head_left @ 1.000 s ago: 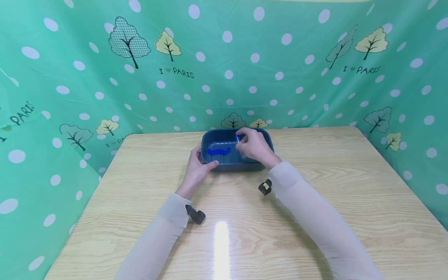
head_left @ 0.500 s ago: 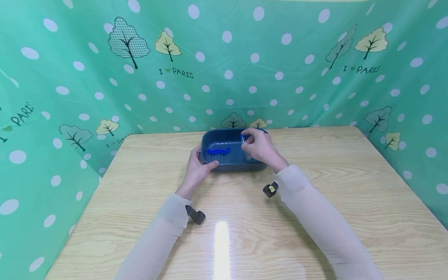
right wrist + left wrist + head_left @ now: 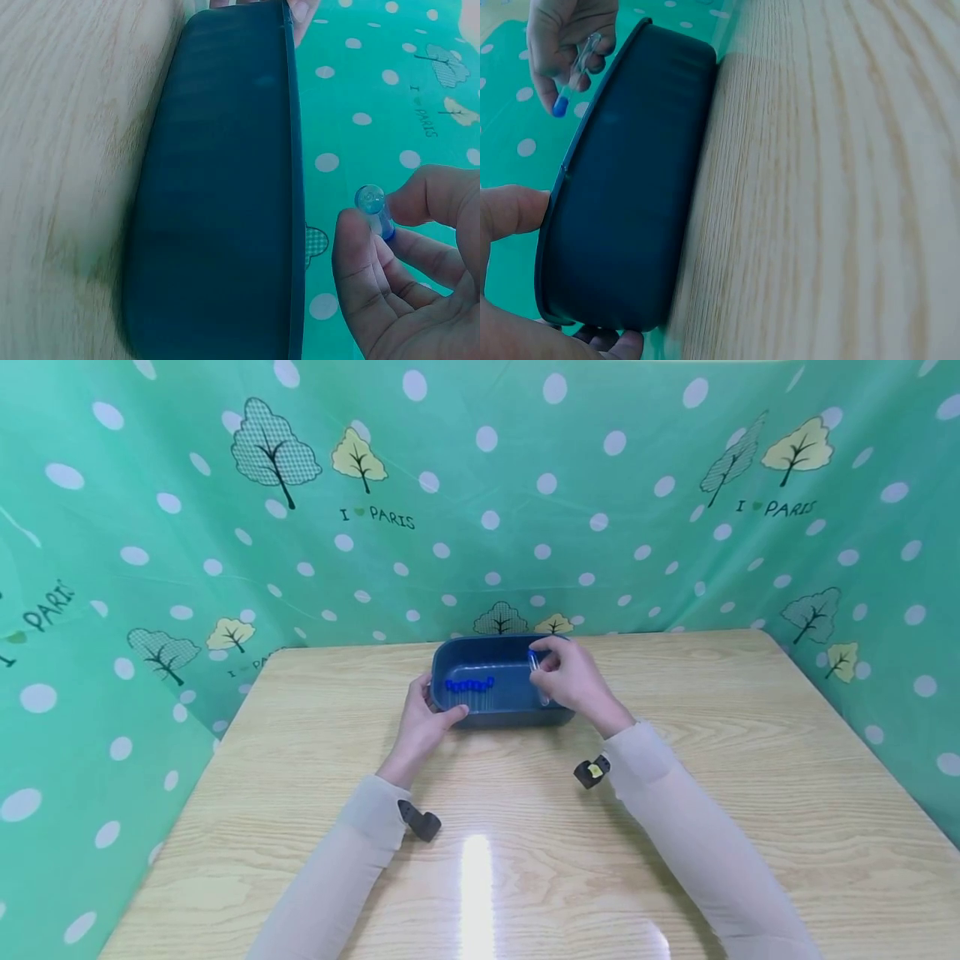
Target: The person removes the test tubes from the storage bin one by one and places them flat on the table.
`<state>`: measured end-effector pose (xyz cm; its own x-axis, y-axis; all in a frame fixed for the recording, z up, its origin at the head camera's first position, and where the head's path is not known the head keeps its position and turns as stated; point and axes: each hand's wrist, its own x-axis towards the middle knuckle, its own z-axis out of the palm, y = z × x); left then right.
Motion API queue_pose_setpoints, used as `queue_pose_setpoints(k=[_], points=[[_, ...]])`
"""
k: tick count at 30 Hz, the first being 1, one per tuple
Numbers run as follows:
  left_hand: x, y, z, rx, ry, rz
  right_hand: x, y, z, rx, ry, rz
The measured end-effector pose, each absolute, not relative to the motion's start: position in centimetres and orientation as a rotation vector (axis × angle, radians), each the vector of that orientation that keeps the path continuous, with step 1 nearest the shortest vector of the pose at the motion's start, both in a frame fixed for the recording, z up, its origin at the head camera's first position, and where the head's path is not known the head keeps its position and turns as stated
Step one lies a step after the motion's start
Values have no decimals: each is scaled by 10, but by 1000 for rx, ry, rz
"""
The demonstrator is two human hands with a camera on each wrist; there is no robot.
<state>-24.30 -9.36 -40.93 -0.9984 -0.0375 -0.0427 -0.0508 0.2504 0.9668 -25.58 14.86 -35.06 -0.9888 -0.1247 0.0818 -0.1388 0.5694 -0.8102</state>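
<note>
A dark blue plastic bin (image 3: 517,718) stands at the back of the table. My left hand (image 3: 422,720) grips its left front corner, thumb on the rim and fingers round the end wall, as the left wrist view also shows. Several blue-capped clear test tubes (image 3: 470,685) lie side by side in the bin's left part. Above the bin's right part, my right hand (image 3: 573,678) pinches one clear test tube (image 3: 537,681) between thumb and fingers. Its blue cap (image 3: 560,106) is at the upper end in the head view. In the right wrist view the tube's rounded end (image 3: 370,199) faces the camera.
A light wood-grain table (image 3: 360,735) lies under the bin, with a bright light reflection (image 3: 476,893) near the front. Just behind the bin hangs a green polka-dot cloth (image 3: 517,518) with tree prints. Each wrist carries a small black camera (image 3: 420,821).
My right hand has moved to the right over the bin, carrying the test tube with it. The left hand, the bin and the row of tubes have stayed in place.
</note>
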Motion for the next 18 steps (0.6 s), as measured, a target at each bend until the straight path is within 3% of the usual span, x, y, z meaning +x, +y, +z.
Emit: queue_pose_setpoints(k=[18], points=[[-244, -94, -409, -100, 2477, 1896, -244, 170, -346, 207, -2701, 1431]])
